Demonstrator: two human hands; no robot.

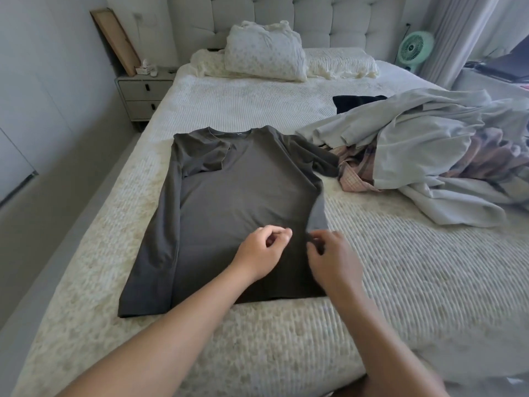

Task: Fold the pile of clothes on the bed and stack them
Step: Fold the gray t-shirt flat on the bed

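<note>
A dark grey long-sleeved shirt [234, 202] lies flat on the bed [400, 267], neck toward the headboard. Its left sleeve runs down the left side, and its right sleeve reaches under the pile of unfolded clothes [429, 156] at the right. My right hand [333, 256] pinches the shirt's right side edge, which is lifted in a small flap. My left hand [264, 250] hovers over the shirt's lower middle with its fingers curled, holding nothing.
Pale grey garments, a pink plaid piece [357, 173] and a black item [357, 102] make up the pile. A pillow [263, 53] leans on the headboard. A nightstand [143, 93] stands at the left, a green fan [415, 50] at the right.
</note>
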